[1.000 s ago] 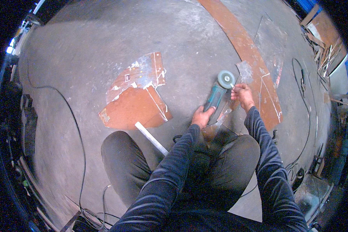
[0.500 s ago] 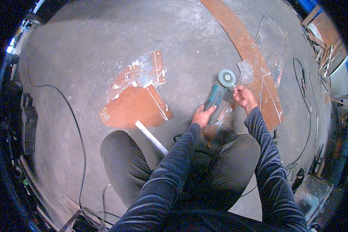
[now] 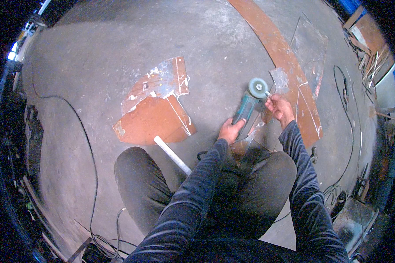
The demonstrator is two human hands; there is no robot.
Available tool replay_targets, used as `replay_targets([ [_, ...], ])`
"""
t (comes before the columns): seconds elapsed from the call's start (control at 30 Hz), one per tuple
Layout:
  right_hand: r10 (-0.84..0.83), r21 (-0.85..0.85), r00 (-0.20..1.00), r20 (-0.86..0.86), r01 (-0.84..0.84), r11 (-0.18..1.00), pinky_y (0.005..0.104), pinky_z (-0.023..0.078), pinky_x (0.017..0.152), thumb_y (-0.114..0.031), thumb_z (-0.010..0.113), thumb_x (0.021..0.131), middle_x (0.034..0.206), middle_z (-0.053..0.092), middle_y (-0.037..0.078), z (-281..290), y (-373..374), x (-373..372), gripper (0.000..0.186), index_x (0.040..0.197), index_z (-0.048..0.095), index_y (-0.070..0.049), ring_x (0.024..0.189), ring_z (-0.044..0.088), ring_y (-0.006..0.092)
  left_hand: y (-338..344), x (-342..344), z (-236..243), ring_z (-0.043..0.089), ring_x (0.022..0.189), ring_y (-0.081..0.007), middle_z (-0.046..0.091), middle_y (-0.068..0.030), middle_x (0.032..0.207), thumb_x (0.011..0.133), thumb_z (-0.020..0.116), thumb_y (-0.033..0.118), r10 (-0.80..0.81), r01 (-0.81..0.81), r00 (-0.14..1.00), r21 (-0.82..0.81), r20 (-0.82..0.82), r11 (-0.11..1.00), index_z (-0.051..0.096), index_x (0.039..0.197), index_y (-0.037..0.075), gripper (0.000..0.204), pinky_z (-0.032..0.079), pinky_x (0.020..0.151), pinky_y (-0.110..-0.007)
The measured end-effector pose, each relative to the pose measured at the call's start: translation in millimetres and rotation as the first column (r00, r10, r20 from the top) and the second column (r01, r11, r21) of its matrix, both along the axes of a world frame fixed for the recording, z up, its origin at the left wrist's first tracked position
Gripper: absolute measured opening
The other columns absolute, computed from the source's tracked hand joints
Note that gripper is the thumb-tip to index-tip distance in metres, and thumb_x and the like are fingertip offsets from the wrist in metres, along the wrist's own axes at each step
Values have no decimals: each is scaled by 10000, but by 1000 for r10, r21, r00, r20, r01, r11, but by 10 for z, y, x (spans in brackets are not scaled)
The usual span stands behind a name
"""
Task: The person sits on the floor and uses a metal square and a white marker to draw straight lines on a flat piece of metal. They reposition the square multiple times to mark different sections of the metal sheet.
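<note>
Head view, angle grinder [image 3: 249, 105] in left hand [image 3: 229, 130] grip

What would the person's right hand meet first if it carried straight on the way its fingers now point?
The right hand points up and left at the grinder's disc, so it would probably meet that first. Its fingertips already look to be at the disc's edge, though one view leaves depth unclear.

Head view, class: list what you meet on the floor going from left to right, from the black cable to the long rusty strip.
Black cable → rusty metal plate → metal ruler → left hand → angle grinder → right hand → long rusty strip.
</note>
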State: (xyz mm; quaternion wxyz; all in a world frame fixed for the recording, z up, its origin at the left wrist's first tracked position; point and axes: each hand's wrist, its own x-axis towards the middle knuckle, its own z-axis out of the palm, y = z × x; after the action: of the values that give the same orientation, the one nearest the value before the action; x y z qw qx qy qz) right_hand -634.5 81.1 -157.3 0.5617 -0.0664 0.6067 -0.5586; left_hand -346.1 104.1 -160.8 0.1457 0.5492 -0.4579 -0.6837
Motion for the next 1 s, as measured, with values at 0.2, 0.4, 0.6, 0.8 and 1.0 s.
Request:
replay_targets([
  [0.2, -33, -57, 994, -108, 27, 998, 399, 655, 725, -15, 609, 910, 947, 616, 121, 143, -14, 106, 233, 1131, 535, -10, 831, 665, 247, -14, 26, 186, 681, 880, -332, 664, -252, 1095, 807, 673, 636, -11, 11, 1000, 40, 1, 999, 505, 1353, -100, 932, 550, 641, -416],
  [0.4, 35, 24, 967, -251, -30, 999, 365, 654, 733, 4, 628, 897, 972, 616, 121, 212, -26, 280, 326, 1187, 480, 32, 822, 668, 227, 0, 28, 77, 661, 1057, -354, 592, -305, 1302, 804, 685, 619, 30, -30, 1000, 58, 3, 998, 452, 1422, -120, 992, 559, 751, -431],
  [0.6, 46, 64, 960, -277, -30, 998, 362, 652, 711, 4, 634, 894, 962, 626, 138, 235, -48, 350, 288, 1144, 499, 50, 800, 672, 227, -9, 10, 59, 703, 865, -324, 698, -228, 1054, 808, 716, 554, 77, -79, 996, 27, 48, 997, 574, 1299, -62, 800, 567, 718, -417],
  [0.8, 118, 109, 876, -469, -75, 991, 346, 624, 653, -15, 651, 876, 912, 639, 138, 333, -49, 416, 262, 1097, 528, 51, 739, 670, 218, -22, 37, 151, 695, 892, -333, 674, -283, 1114, 795, 690, 619, 23, -24, 999, 52, 24, 998, 527, 1315, -139, 933, 552, 667, -412],
  [1.0, 210, 205, 756, -620, -102, 974, 348, 603, 622, -16, 633, 866, 864, 661, 129, 384, -104, 444, 219, 1059, 558, 54, 701, 673, 215, -12, 29, 112, 683, 967, -359, 674, -293, 1108, 807, 679, 613, 28, -28, 1000, 10, -7, 1000, 555, 1267, -138, 889, 543, 812, -419],
])
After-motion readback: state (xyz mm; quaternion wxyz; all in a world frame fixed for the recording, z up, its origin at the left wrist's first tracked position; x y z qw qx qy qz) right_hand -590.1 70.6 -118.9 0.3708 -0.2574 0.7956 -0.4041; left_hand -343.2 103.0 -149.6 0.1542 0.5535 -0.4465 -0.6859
